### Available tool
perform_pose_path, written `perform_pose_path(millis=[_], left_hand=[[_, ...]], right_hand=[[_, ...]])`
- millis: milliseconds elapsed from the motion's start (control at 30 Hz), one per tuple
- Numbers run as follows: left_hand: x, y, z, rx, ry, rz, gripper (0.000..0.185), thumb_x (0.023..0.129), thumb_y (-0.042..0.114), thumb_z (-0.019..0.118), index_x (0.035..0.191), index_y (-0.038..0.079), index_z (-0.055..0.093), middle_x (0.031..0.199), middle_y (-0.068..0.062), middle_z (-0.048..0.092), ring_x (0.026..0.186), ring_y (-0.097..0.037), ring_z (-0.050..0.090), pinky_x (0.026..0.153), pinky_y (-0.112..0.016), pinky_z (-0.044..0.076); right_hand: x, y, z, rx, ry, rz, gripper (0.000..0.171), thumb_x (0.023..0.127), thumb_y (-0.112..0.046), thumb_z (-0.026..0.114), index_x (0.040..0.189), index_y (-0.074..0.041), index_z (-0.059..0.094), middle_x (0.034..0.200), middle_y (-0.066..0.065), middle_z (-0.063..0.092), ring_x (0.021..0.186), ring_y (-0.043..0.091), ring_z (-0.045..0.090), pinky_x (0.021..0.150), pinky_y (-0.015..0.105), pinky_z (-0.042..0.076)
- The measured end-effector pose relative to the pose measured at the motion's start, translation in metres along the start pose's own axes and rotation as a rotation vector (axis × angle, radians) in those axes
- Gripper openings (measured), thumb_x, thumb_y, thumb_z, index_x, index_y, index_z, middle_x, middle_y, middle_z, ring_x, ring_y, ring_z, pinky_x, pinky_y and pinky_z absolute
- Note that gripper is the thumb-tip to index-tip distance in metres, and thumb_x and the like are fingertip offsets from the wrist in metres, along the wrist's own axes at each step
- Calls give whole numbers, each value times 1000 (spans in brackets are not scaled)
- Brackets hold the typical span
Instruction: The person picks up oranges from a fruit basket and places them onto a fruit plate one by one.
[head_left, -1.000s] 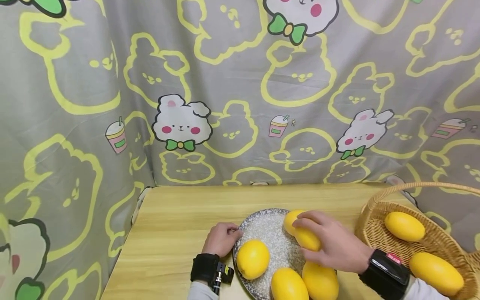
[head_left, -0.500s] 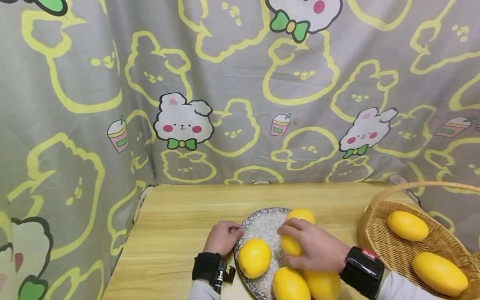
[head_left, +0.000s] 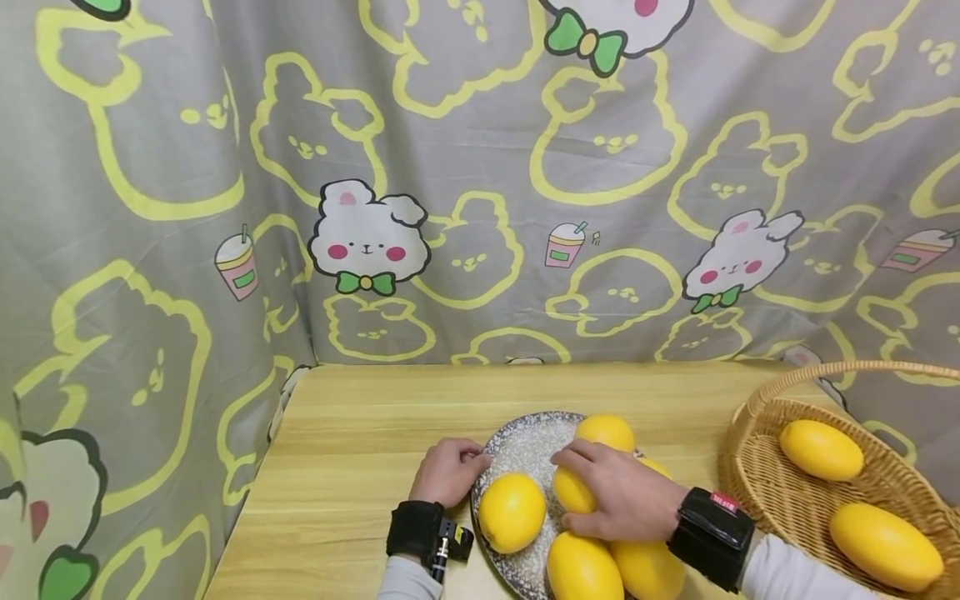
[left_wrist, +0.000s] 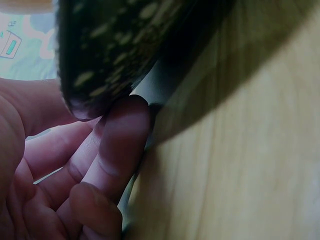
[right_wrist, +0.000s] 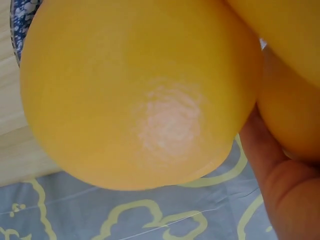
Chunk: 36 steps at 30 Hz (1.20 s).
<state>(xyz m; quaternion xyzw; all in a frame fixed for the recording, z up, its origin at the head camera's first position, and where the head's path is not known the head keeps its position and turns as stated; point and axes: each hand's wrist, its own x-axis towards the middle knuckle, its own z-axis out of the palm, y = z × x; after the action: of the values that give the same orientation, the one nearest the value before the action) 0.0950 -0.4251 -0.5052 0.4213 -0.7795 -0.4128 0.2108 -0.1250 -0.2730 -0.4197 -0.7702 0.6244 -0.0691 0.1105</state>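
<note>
— Yellow melon [head_left: 573,492] in the middle of the speckled plate [head_left: 525,450], low centre of the frame: which grip is nearer?

— The right hand [head_left: 622,500] is lying right over it, fingers curling round it, so that grip is grasping the melon. Its long axis is running from upper left toward lower right, under the palm. The left hand [head_left: 447,472] is sitting further left, pinching the plate's rim on the wooden counter [head_left: 360,450].

— What is differing from a second ago?

— The melon and right hand are now sitting further left, toward the plate's middle, uncovering the melon at the far rim [head_left: 606,432]. The left hand is still holding the rim. The wicker basket [head_left: 757,417] at the right is keeping its two melons.
</note>
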Motion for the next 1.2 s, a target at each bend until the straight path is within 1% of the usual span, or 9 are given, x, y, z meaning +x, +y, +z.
perform_pose_path(millis=[167, 300, 500, 567, 767, 1033, 1200], left_hand=[[0, 1, 0, -1, 5, 7, 28, 93, 27, 74, 112, 8, 80, 89, -3, 77, 76, -11, 61, 69, -29, 50], [2, -1, 1, 4, 7, 13, 26, 94, 27, 73, 111, 10, 80, 89, -1, 77, 76, -9, 62, 69, -28, 50], [3, -3, 3, 15, 11, 23, 25, 94, 27, 73, 110, 11, 80, 89, -1, 78, 77, -10, 63, 70, -31, 52], [3, -3, 3, 18, 12, 20, 25, 94, 27, 73, 110, 10, 80, 89, -1, 78, 77, -10, 63, 70, -31, 52], [2, -2, 3, 17, 8, 16, 25, 94, 27, 73, 112, 10, 80, 91, -2, 78, 77, -11, 63, 70, -31, 51], [1, -1, 2, 7, 2, 5, 26, 94, 26, 73, 112, 9, 80, 90, -2, 78, 77, -11, 63, 70, -31, 51], [2, -1, 2, 1, 0, 2, 27, 94, 26, 74, 113, 8, 80, 90, -2, 77, 76, -10, 62, 68, -30, 50]], right_hand=[[3, 2, 1, 26, -22, 14, 64, 89, -51, 75, 136, -11, 62, 128, 5, 64, 94, 9, 63, 76, 26, 56], [3, 2, 4, 40, -29, 11, 63, 90, -55, 73, 136, -11, 63, 129, 5, 64, 91, 7, 62, 73, 23, 54], [4, 4, 6, 44, -34, 1, 64, 92, -59, 69, 136, -12, 62, 128, 5, 64, 90, 6, 61, 73, 24, 54], [4, 4, 7, 34, -35, -4, 64, 93, -59, 68, 136, -12, 63, 128, 5, 64, 92, 7, 62, 76, 26, 56], [4, 4, 8, 6, -42, -39, 57, 96, -54, 66, 136, -12, 63, 129, 5, 64, 100, 11, 64, 85, 33, 59], [3, 6, 10, 23, -59, -41, 57, 98, -53, 65, 137, -12, 62, 128, 4, 63, 101, 9, 62, 86, 32, 58], [3, 6, 12, 17, -62, -40, 57, 98, -54, 64, 138, -12, 63, 128, 3, 63, 102, 10, 62, 89, 34, 58]])
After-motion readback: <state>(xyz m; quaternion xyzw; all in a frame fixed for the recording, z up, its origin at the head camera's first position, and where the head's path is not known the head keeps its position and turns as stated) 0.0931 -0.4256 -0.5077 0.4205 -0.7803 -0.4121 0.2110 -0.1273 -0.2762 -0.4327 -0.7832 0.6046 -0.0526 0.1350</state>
